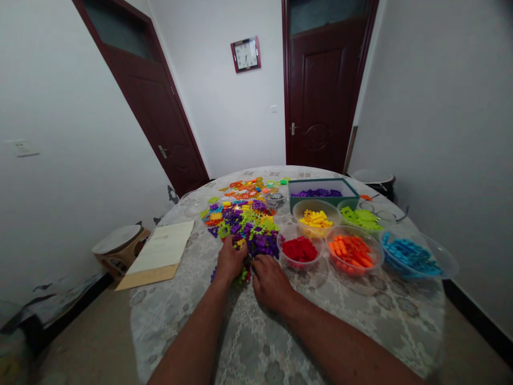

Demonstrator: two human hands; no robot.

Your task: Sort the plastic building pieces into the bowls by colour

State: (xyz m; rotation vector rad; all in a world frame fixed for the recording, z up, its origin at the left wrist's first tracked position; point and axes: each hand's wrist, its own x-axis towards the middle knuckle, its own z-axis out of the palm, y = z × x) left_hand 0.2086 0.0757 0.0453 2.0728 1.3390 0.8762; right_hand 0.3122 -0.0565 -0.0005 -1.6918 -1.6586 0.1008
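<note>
A mixed heap of colourful plastic building pieces (236,216) lies on the table in front of me. My left hand (230,262) is at the heap's near edge, its fingers bent around small pieces, with yellow and purple ones showing by the fingertips. Close beside it, my right hand (269,278) has its fingers curled together at the purple pieces (264,245). What exactly the fingers of either hand grip is hidden. A few green and purple pieces (242,276) show between and below the hands.
Clear bowls hold red (300,249), yellow (316,218), orange (350,251), green (360,217) and blue pieces (409,255). Behind them stands a green box (324,202) of purple pieces. Orange pieces (246,189) lie at the back. Left, an open notebook (162,247) rests near the table edge.
</note>
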